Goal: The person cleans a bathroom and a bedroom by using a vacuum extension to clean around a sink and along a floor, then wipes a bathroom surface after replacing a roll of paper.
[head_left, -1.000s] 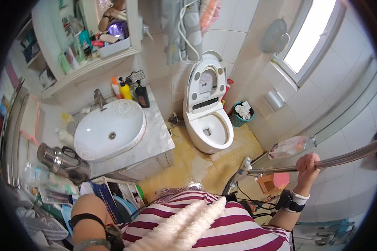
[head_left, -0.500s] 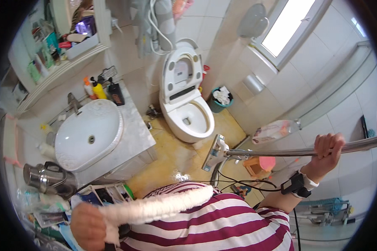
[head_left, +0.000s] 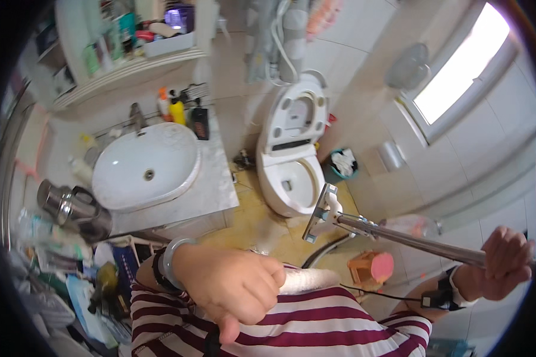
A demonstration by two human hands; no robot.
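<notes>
My right hand (head_left: 507, 262) is closed around the metal pole of a flat mop (head_left: 420, 243). At the pole's far end, the bare mop head plate (head_left: 321, 215) is raised and tilted in front of the toilet. My left hand (head_left: 229, 285) is closed on a white fluffy mop pad (head_left: 309, 281) in front of my striped shirt. One end of the pad sticks out to the right of the fist; the rest is hidden behind the hand. The pad and the mop plate are apart.
The toilet (head_left: 293, 184) stands ahead with its lid up. A washbasin (head_left: 104, 178) is set into the counter at left, beside a steel thermos jug (head_left: 62, 202). A waste bin (head_left: 343, 174) stands right of the toilet; an orange-and-pink stool (head_left: 363, 268) is under the pole.
My left hand has moved right and up with the pad. My right hand has shifted right and down with the pole, which now slants more. The view has turned.
</notes>
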